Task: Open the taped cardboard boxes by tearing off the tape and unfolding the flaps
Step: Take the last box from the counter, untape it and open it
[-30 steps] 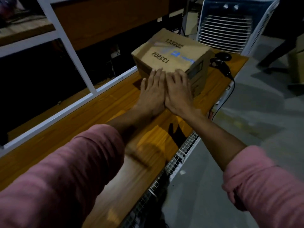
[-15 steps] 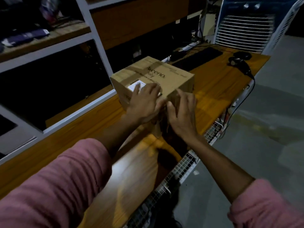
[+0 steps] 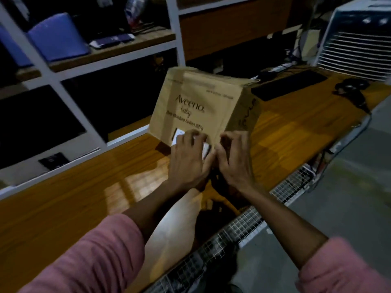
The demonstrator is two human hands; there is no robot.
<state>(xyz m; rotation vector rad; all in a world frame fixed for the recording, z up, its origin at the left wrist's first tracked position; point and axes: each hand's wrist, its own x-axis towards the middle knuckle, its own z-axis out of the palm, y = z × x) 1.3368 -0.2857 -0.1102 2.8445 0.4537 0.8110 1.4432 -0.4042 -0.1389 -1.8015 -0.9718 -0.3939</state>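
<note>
The cardboard box (image 3: 198, 106) stands tilted on the bench (image 3: 84, 187), centre frame. Left hand (image 3: 188, 159) and right hand (image 3: 234, 161) meet at its near lower edge, fingers curled, each grip pinching at a white label (image 3: 179, 134) and the corner. At 1 o'clock lie a keyboard (image 3: 289, 83) and a cable (image 3: 353, 92).

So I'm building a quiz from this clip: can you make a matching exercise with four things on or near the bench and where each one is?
Things:
1. cardboard box
2. keyboard
3. blue container
4. air cooler

Places:
A. on the upper shelf, left
B. at the bench's far end
C. tilted up at both hands
D. flat on the bench behind the box

Pairs: 1-C, 2-D, 3-A, 4-B
</note>
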